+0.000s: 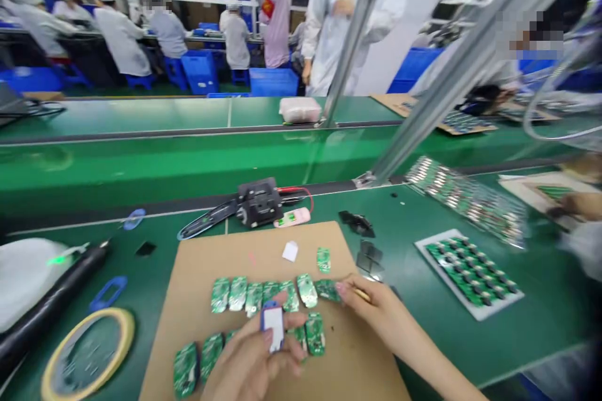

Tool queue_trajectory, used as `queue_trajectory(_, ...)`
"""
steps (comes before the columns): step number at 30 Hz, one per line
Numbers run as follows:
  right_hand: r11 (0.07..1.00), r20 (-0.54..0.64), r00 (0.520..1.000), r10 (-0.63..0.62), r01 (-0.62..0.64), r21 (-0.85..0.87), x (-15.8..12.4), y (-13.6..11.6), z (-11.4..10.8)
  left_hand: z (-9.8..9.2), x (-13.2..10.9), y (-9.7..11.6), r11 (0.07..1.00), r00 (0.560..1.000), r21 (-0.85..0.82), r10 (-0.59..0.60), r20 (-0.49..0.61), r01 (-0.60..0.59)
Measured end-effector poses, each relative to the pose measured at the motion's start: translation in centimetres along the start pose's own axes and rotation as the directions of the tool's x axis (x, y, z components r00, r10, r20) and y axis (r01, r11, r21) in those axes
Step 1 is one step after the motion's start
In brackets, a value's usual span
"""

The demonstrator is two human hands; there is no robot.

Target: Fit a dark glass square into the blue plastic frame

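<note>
My left hand (249, 360) is closed on a small blue-edged white tag (273, 324) held over a brown cardboard sheet (216, 263). My right hand (376, 307) pinches a thin yellowish stick (361, 293) whose tip rests beside a green circuit board (328, 289). Several green circuit boards (256, 296) lie in two rows on the cardboard, between and under my hands. A lone small board (323, 259) and a white scrap (290, 251) lie farther back on the sheet.
A black fixture (258, 202) with wires stands behind the cardboard. A yellow tape ring (89, 351) and a black tool (51, 300) lie left. A white tray of boards (468, 272) sits right, near another person's hands (580, 203). Workers in white coats stand beyond the green conveyor (188, 156).
</note>
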State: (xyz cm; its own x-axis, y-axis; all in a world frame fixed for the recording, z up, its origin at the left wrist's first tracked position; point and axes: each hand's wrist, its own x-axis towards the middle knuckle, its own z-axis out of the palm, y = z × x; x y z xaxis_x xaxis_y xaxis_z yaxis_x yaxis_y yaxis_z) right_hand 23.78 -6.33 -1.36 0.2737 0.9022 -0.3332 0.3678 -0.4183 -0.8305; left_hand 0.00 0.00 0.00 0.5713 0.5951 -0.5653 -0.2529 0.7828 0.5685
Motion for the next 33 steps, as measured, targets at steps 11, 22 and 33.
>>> queue_trajectory(11,0.992,0.000,0.992,0.126,-0.126,-0.003,-1.4,1.8,-0.8,1.5,-0.4,0.5,0.985,0.987,0.066,0.155,0.041,-0.157)
queue_trajectory(22,0.999,-0.006,0.999,0.048,-0.048,0.001,-3.2,-3.5,4.8,1.9,-0.4,-2.7,0.569,0.929,0.775,0.365,0.062,-0.276)
queue_trajectory(33,0.985,0.156,0.984,-0.091,0.065,0.162,-3.0,-3.6,5.6,2.4,-0.6,-2.8,0.650,0.962,0.726,0.267,0.058,-0.224)
